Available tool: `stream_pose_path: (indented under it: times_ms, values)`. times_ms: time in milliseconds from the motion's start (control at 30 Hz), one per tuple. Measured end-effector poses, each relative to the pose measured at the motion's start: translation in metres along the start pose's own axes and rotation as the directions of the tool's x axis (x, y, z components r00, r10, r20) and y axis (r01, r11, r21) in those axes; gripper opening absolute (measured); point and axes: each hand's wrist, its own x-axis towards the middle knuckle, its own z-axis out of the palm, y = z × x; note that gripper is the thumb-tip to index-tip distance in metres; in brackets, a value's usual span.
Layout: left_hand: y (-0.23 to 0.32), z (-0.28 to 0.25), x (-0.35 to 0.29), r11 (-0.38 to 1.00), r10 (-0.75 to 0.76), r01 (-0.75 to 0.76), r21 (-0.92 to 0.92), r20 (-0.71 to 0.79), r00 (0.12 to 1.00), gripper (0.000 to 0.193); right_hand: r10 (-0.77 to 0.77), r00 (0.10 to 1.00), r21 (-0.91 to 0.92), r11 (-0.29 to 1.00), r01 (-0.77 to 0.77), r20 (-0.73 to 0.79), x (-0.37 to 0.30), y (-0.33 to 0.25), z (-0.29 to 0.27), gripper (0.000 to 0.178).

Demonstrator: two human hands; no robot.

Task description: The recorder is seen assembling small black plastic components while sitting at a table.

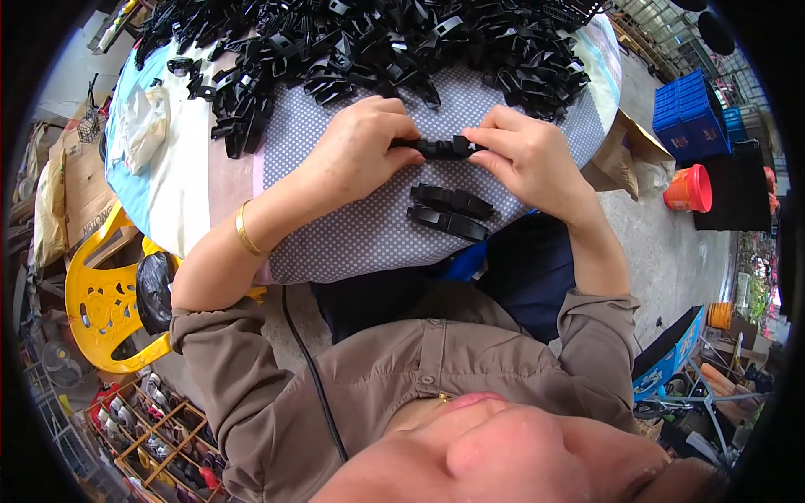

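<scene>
Between my two hands, just above the cloth-covered table (335,239), a slim black plastic part (442,148) is held level. My left hand (362,144) pinches its left end between thumb and fingers. At its right end, the thumb and fingers of my right hand (524,155) close on it in the same way. My fingertips hide both ends, and its exact kind cannot be made out. Nearer to me on the cloth lie two similar long black plastic parts (451,212), side by side. A large heap of black plastic pieces (369,50) covers the far side of the table.
A clear plastic bag (145,126) lies at the table's left. A yellow plastic chair (101,293) stands at the left. To the right are a brown paper bag (625,155), an orange-red bucket (689,189) and blue crates (688,117). A black cable (314,373) hangs near my body.
</scene>
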Motion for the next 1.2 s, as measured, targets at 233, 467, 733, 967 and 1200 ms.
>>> stream_pose_path:
  times_ms: [233,467,733,967,1200]
  values:
    - [-0.003,0.006,0.002,0.989,0.148,-0.148,-0.016,-0.010,0.989,0.015,-0.073,0.997,0.238,0.969,0.069,0.011,0.012,0.005,0.015,0.023]
    - [-0.044,-0.036,0.021,0.985,0.099,-0.046,0.164,-0.329,0.939,0.010,-0.042,0.990,0.086,0.995,0.054,-0.135,0.028,0.005,0.021,0.031]
    - [-0.098,-0.054,0.028,0.590,-0.175,0.469,0.657,-0.463,0.869,0.035,-0.062,0.994,-0.195,0.980,0.043,-0.094,0.042,0.021,0.037,0.026]
    - [-0.107,-0.055,0.027,0.656,-0.214,0.493,0.572,-0.485,0.848,0.029,-0.091,0.983,-0.085,0.993,0.078,-0.158,0.027,0.012,0.026,0.020]
    - [-0.064,-0.057,0.022,0.969,0.034,0.114,0.219,-0.575,0.817,0.018,0.014,0.997,-0.014,1.000,-0.015,-0.082,0.010,0.014,0.026,0.023]
